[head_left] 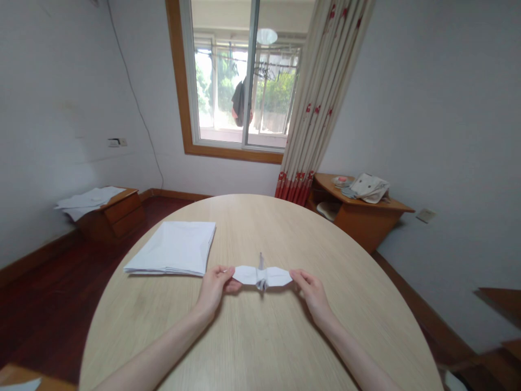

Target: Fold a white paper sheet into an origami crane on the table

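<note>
A white folded paper crane (262,277) is stretched between my two hands over the round wooden table (260,347). Its wings spread out to either side, and a thin point sticks up on the far side of its body. The left wing tip is pinched between thumb and fingers of my left hand (217,285). My right hand (310,290) grips the right wing tip in the same way. Close beyond my left hand lies a stack of white paper sheets (173,247), flat on the table.
At the left wall, a low wooden cabinet (126,214) carries loose papers (91,198). A corner desk (366,217) at the right holds a cloth bag (370,187). Behind the table are a window (222,87) and a patterned curtain (317,108).
</note>
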`<control>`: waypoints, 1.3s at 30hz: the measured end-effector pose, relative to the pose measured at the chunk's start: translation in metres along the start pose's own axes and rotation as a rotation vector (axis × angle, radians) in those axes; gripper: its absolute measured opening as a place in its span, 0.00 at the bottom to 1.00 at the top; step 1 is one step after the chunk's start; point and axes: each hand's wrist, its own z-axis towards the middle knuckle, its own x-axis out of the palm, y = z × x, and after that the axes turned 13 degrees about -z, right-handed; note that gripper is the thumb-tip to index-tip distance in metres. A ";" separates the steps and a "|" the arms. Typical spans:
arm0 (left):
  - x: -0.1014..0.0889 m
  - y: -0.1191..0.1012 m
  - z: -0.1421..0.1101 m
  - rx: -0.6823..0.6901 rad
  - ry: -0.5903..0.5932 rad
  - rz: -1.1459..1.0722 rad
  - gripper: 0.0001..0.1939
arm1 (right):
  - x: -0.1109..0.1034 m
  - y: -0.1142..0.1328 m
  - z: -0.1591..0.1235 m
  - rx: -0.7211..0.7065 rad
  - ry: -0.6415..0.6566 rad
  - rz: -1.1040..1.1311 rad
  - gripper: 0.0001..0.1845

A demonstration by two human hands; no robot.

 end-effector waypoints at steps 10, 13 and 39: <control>0.005 0.000 -0.010 -0.002 0.207 0.079 0.14 | 0.001 -0.016 0.007 -0.144 -0.124 -0.201 0.20; 0.008 -0.002 -0.014 -0.018 0.231 0.077 0.14 | 0.001 -0.015 0.004 -0.171 -0.150 -0.249 0.17; 0.009 -0.004 -0.037 0.102 0.432 0.405 0.25 | 0.006 0.009 -0.024 -0.593 -0.007 -0.618 0.19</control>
